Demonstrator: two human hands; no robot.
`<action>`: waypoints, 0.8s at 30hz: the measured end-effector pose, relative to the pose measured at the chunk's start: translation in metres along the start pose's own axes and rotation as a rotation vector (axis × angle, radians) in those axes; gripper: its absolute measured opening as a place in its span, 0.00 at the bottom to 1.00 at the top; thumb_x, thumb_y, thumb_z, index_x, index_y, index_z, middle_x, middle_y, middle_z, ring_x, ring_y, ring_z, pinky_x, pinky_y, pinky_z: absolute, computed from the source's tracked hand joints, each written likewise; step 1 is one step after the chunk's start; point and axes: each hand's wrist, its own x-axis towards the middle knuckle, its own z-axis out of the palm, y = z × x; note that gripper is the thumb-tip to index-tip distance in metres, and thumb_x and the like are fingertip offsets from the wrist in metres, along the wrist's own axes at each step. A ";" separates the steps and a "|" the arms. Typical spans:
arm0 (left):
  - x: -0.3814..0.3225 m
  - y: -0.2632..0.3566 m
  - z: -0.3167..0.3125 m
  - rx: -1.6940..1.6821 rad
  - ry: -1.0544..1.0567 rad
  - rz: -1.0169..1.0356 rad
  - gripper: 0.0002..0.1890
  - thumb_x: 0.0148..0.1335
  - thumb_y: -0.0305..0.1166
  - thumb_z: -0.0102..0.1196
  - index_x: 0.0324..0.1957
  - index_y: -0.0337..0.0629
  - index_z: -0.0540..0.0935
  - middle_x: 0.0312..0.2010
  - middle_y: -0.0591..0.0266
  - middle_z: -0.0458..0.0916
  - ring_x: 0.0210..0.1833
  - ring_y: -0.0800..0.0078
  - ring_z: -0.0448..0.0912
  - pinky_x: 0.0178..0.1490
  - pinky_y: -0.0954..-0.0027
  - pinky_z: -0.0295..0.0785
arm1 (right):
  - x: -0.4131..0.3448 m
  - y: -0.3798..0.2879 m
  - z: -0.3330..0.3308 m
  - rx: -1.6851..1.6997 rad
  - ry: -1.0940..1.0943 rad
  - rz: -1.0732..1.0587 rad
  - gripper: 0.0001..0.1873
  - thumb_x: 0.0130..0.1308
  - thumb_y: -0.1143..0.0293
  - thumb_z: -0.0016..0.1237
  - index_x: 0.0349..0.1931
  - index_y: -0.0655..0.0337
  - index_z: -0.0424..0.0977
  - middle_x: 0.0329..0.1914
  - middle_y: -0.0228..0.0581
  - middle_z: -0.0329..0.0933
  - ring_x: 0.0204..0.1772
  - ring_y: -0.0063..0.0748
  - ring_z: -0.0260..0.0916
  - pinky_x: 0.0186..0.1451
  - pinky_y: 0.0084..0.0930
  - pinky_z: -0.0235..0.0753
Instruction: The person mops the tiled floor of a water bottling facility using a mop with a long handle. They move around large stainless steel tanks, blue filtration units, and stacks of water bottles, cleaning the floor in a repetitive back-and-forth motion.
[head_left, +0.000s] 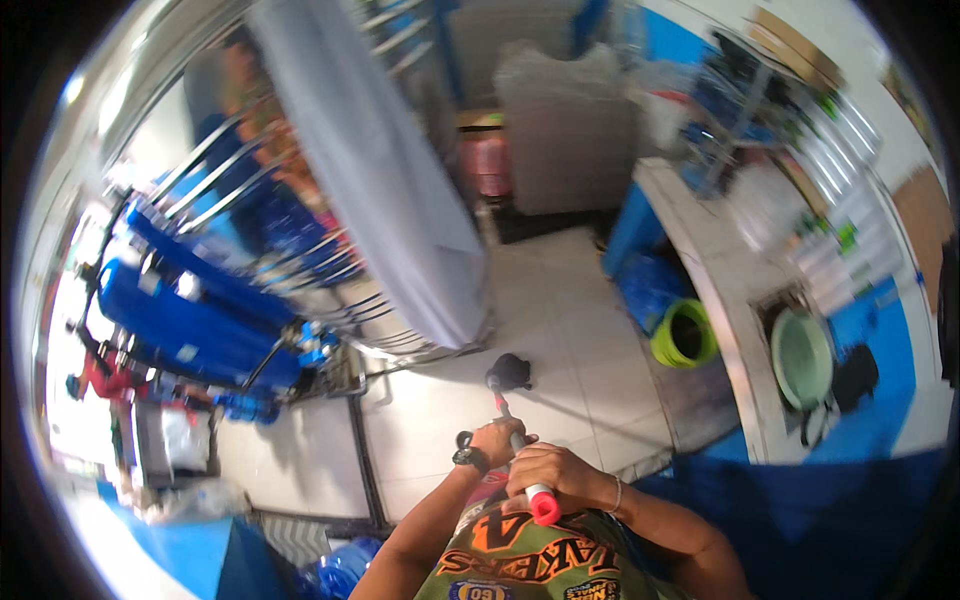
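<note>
Both of my hands grip the grey handle (536, 491) of what looks like a mop, its upper end capped in red and close to my chest. My left hand (499, 442), with a dark watch at the wrist, holds the handle farther from me. Just behind it, my right hand (551, 472) wraps the shaft near the red cap; a thin bracelet circles that wrist. The dark mop head (511, 371) is down at the pale tiled floor (442, 416) in front of me, foreshortened and blurred.
A grey cloth (390, 187) hangs over metal racking at left, with a person (292, 165) behind it. Large blue tanks (187, 330) lie farther left. On the right, a lime-green bucket (682, 334) sits beneath a counter (712, 262) carrying a pale basin (802, 360). Wrapped goods (562, 142) stand ahead.
</note>
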 end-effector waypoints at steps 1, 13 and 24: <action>-0.014 -0.012 -0.002 -0.037 0.039 -0.063 0.23 0.71 0.59 0.58 0.45 0.50 0.87 0.46 0.52 0.89 0.51 0.47 0.87 0.51 0.47 0.81 | 0.009 0.006 0.003 0.021 -0.051 -0.020 0.14 0.63 0.58 0.71 0.32 0.58 0.82 0.33 0.34 0.83 0.42 0.42 0.80 0.53 0.39 0.77; -0.133 -0.149 0.035 -0.315 0.372 -0.610 0.20 0.62 0.37 0.64 0.58 0.51 0.84 0.65 0.49 0.80 0.68 0.48 0.78 0.71 0.52 0.75 | 0.100 0.078 0.101 0.258 -0.459 -0.104 0.10 0.65 0.63 0.68 0.37 0.58 0.83 0.43 0.39 0.86 0.57 0.46 0.83 0.67 0.43 0.76; -0.176 -0.264 0.038 -0.512 0.777 -0.942 0.19 0.66 0.51 0.70 0.46 0.49 0.85 0.59 0.51 0.79 0.59 0.44 0.83 0.62 0.47 0.78 | 0.235 0.012 0.166 0.466 -0.701 -0.076 0.12 0.64 0.70 0.70 0.31 0.62 0.78 0.34 0.38 0.83 0.48 0.44 0.83 0.68 0.46 0.77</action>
